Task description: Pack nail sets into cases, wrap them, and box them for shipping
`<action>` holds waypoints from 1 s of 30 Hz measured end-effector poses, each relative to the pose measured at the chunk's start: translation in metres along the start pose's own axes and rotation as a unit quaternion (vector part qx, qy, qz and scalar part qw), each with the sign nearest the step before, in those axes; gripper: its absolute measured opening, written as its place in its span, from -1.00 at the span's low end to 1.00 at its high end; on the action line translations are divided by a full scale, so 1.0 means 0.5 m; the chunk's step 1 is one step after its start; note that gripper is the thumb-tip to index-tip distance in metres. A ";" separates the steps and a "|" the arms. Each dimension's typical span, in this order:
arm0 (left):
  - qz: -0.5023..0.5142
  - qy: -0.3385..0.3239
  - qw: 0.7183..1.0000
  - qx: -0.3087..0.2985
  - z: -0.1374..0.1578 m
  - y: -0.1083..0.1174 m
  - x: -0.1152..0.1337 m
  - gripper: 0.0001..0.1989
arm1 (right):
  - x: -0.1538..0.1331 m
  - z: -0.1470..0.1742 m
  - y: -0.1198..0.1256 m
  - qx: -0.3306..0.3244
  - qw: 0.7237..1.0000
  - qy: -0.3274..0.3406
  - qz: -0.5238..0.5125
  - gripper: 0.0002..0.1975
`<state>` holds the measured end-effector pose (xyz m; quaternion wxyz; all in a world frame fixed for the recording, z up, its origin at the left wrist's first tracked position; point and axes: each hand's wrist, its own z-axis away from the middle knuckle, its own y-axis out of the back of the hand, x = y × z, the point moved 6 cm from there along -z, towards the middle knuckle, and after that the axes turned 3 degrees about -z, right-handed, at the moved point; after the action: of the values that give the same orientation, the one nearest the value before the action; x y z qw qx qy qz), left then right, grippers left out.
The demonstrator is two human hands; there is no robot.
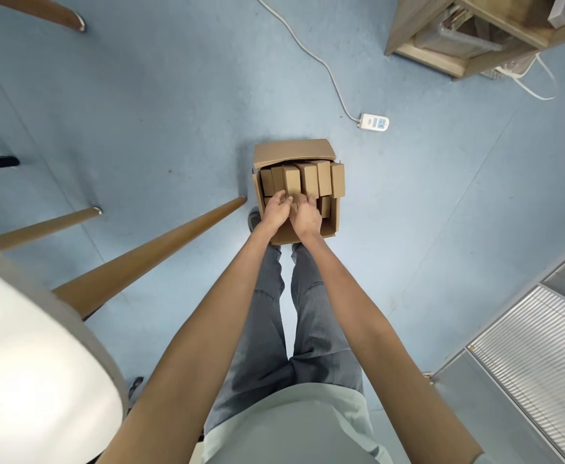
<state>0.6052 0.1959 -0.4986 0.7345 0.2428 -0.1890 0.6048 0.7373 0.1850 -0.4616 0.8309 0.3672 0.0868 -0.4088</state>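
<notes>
An open cardboard carton [294, 151] stands on the floor just in front of my feet, its far flap raised. Inside it, several small brown cardboard boxes stand in rows, some rising above the rim. My left hand [277, 211] has its fingers closed at the near end of a small cardboard box [292, 178] in the middle. Close beside it, my right hand [307, 216] is curled with its fingertips at the same near end. Another small box [309, 180] stands just to the right. My hands hide part of the near row, and the exact fingertip contact is hard to see.
A white power strip [373, 122] with its cord lies on the blue floor beyond the carton. Wooden legs [166, 248] and a white round tabletop [35, 361] are at left. A wooden shelf [430, 58] stands far right, a blind-covered panel [543, 361] at lower right.
</notes>
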 end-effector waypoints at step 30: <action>0.057 -0.136 0.989 -0.021 0.886 0.158 0.419 -0.20 | -0.259 0.664 0.504 -0.045 0.982 0.177 0.043 -0.71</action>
<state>0.5759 0.1153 -0.0098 0.6711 0.2962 -0.3130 0.6033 0.7884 0.1383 -0.0307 0.8348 0.3997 0.2350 -0.2970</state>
